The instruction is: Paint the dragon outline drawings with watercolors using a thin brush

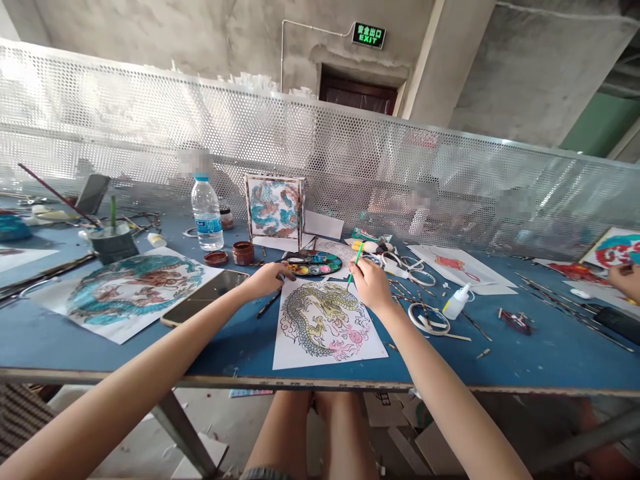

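A sheet with a dragon line drawing (325,320) lies on the table in front of me, partly coloured yellow-green and pink. My right hand (371,285) is closed around a thin green paintbrush (359,254), its lower end at the drawing's upper right part. At the sheet's upper left corner rests my left hand (267,279), fingers stretched toward the paint palette (327,265); no held thing shows in it. The dark oval palette carries several colours, with brushes lying across it just behind the sheet.
Left stand a phone (203,297), a painted dragon sheet (135,290), a water bottle (207,217) and a brown paint jar (243,253). A framed painting (275,208) stands behind. A glue bottle (456,303) and a white strip coil (427,320) lie right; another person's hand (625,280) is far right.
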{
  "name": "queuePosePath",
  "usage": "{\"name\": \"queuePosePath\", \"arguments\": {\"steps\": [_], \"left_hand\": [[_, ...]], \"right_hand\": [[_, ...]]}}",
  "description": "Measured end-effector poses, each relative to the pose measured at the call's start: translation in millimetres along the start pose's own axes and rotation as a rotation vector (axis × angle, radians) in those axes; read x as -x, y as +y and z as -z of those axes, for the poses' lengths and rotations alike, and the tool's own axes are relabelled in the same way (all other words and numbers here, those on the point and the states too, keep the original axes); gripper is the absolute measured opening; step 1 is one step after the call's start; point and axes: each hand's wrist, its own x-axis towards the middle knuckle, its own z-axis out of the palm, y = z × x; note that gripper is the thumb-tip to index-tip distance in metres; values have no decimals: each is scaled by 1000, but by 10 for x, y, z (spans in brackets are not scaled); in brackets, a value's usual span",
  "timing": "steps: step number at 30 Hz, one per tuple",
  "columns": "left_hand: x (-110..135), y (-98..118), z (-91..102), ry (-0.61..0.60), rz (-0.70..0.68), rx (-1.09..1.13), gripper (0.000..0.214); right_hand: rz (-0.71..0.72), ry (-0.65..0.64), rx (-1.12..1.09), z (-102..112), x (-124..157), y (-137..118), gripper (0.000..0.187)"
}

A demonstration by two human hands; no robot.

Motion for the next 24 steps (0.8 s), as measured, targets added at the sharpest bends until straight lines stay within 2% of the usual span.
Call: {"name": "queuePosePath", "arguments": {"steps": [6, 11, 15, 19, 24], "left_hand": [[-1, -7, -5, -6, -5, -1, 45], [3, 16, 2, -18, 19, 13, 45], [8, 36, 6, -5, 28, -5, 44], [5, 34, -1, 8, 32, -23, 44], [-4, 10, -11, 11, 12, -32, 43]], "right_hand": [[7, -85, -54, -6, -1, -2, 27], [-12, 17, 1, -1, -7, 17, 27], [-22, -43, -38, -12, -7, 26, 28], [-27, 31, -22, -15, -5, 26, 27], [-37, -24, -62, -11, 2, 21, 29]]}}
